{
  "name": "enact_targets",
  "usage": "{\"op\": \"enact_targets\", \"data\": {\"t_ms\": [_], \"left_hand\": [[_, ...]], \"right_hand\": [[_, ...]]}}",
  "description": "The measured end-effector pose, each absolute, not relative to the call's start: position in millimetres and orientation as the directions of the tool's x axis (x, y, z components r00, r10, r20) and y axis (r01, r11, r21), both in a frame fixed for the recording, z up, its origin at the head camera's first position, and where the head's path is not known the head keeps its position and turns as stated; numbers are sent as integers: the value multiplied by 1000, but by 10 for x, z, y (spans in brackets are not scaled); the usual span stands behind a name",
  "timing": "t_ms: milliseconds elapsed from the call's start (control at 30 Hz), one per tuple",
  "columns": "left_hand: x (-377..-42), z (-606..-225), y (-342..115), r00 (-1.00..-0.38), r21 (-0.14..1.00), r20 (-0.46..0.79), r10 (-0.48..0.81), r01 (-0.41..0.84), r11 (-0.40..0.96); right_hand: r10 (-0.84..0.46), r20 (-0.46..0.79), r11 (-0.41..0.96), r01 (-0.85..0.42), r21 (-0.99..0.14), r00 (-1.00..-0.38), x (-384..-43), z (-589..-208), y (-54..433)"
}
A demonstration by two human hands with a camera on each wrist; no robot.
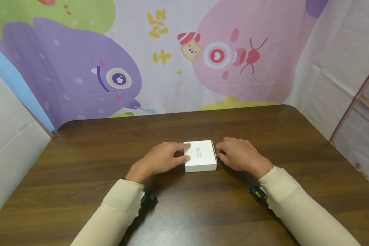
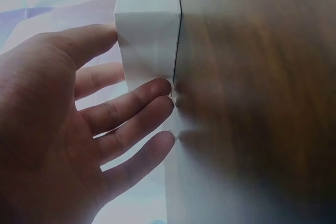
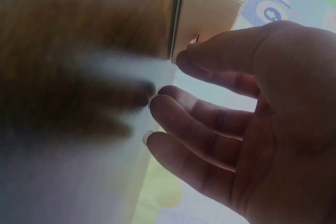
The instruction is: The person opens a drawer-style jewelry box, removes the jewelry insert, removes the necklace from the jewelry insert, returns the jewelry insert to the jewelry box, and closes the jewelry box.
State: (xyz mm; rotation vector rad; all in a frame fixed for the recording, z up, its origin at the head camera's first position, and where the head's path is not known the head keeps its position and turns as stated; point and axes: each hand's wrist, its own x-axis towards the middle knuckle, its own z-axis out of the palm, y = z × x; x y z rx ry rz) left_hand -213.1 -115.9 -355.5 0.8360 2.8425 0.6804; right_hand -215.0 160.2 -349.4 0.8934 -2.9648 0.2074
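A small flat white box with fine gold lettering on its lid lies on the table between the two hands. My left hand holds it from the left, thumb and index finger over the top edge. In the left wrist view, the other fingers reach down to the tabletop beside the box's white side. At the right end, my right hand pinches a small pinkish pull tab on the beige end face between thumb and index finger. Its remaining fingers are loosely bent near the tabletop.
The dark wood table extends around the box, with rounded far corners. Behind it hangs a cartoon-printed cloth; pale cloth panels stand at both sides. Dark wrist cameras sit under both sleeves.
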Motion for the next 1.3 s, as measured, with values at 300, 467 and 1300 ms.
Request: {"op": "enact_targets", "data": {"t_ms": [300,467,1300], "left_hand": [[-2124,-3544,-1171,-842,439,50,537,501,746],[-2130,-3554,-1177,-840,438,55,540,506,743],[-2123,-3554,-1148,-841,444,37,540,497,745]], "right_hand": [[-556,83,819,-562,-116,-827,-2152,-3465,1586],[-545,74,827,-550,-115,-835,-2156,-3460,1582],[-496,68,858,-501,-117,-866,-2156,-3505,1609]]}}
